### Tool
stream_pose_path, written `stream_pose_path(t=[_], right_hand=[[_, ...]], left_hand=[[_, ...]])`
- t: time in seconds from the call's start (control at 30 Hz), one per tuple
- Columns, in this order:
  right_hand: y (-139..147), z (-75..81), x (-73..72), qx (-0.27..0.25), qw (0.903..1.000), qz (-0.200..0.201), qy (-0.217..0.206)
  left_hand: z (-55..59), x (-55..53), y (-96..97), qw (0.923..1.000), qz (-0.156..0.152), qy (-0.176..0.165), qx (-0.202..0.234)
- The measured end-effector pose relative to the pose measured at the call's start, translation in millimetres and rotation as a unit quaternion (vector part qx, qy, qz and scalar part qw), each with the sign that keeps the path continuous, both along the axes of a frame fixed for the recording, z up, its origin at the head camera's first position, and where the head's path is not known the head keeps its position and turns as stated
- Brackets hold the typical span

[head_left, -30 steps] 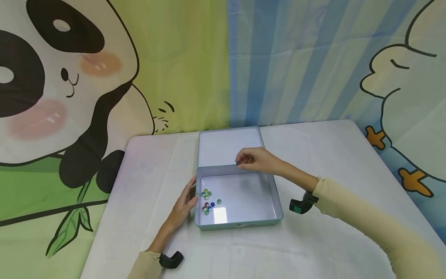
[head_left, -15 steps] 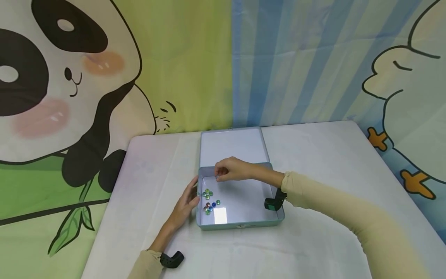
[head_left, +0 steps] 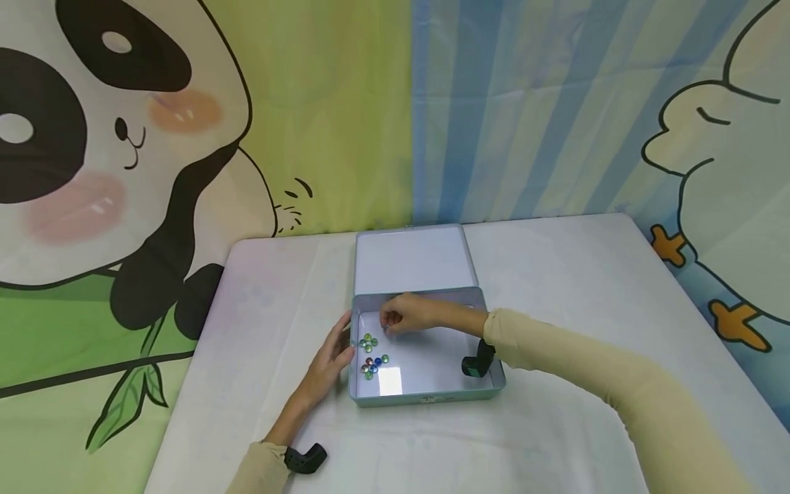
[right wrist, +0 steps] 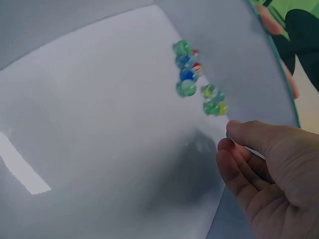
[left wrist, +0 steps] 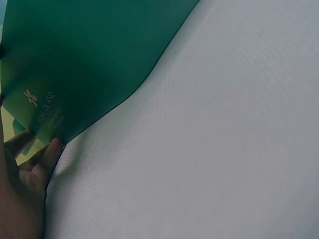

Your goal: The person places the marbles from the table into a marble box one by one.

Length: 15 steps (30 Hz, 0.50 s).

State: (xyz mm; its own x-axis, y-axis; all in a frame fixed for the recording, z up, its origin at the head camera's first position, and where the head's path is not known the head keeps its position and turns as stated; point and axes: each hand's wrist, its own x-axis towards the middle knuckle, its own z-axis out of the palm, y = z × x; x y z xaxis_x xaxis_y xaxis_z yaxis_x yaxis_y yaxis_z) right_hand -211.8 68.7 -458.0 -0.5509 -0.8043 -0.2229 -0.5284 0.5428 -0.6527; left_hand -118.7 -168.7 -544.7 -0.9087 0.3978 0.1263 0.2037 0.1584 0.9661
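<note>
A shallow metal tin (head_left: 444, 396) lies on the white-covered table with its lid (head_left: 413, 261) folded back. Glass marbles stand in two small groups near its left wall: mostly green ones (head_left: 368, 342) farther back, and blue, red and green ones (head_left: 373, 367) nearer the front. Over the tin's back left part, my right hand (head_left: 410, 312) pinches a small marble between thumb and fingertips; in the right wrist view the fingertips (right wrist: 227, 143) largely hide it. My left hand (head_left: 327, 360) rests against the tin's outer left side, fingers extended and thumb at the rim, touching the green wall (left wrist: 89, 64).
The tin's walls rise around the marbles. White cloth (head_left: 555, 274) covers the table on both sides of the tin. Behind stands a printed curtain (head_left: 333, 103) with a panda picture. Each wrist wears a black camera (head_left: 305, 458).
My right hand has come from above the tin's back edge leftward and down into the tin, carrying the marble. My left hand has stayed at the tin's side.
</note>
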Motion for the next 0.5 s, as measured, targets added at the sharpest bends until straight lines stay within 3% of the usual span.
stream_pose_path(t=[0.2, 0.5], right_hand=[[-3.3, -9.7, -4.5, 0.010, 0.9998, 0.008, 0.012], [-6.7, -22.9, -2.8, 0.045, 0.9987, -0.017, 0.016]], left_hand=[[-1.6, -0.6, -1.4, 0.9999, 0.002, -0.001, -0.011], [-2.7, -0.2, -1.6, 0.9999, 0.004, -0.004, -0.014]])
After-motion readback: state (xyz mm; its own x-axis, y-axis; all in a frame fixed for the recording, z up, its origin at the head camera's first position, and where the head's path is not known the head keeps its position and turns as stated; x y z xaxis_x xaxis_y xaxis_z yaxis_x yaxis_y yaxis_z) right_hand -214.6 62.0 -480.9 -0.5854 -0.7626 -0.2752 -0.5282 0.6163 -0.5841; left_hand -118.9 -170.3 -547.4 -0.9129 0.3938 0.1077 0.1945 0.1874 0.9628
